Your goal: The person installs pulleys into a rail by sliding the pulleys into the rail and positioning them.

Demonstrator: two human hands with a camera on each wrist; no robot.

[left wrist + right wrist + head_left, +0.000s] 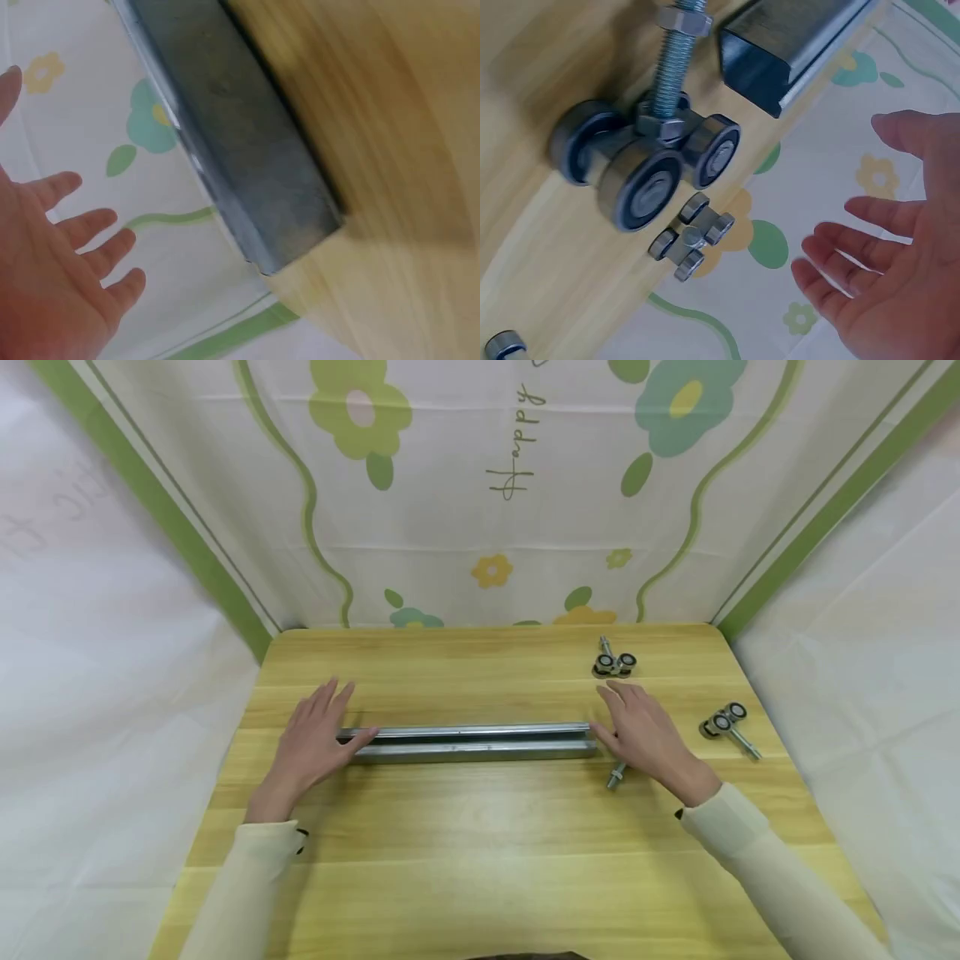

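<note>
A long grey metal channel rail [468, 742] lies flat across the middle of the light wooden table [480, 860], running side to side between the two hands. The left hand [311, 745] rests at the rail's left end, fingers straight and spread, fingertips on or just over the metal. The right hand [641, 733] lies flat at the rail's right end, fingers extended and loosely apart, holding nothing. Partly under its palm sits a four-wheeled steel roller with a threaded bolt [649, 161]. A second roller trolley [614, 662] stands just beyond the right fingertips, and a third roller [726, 723] lies to that hand's outer side, apart from it.
</note>
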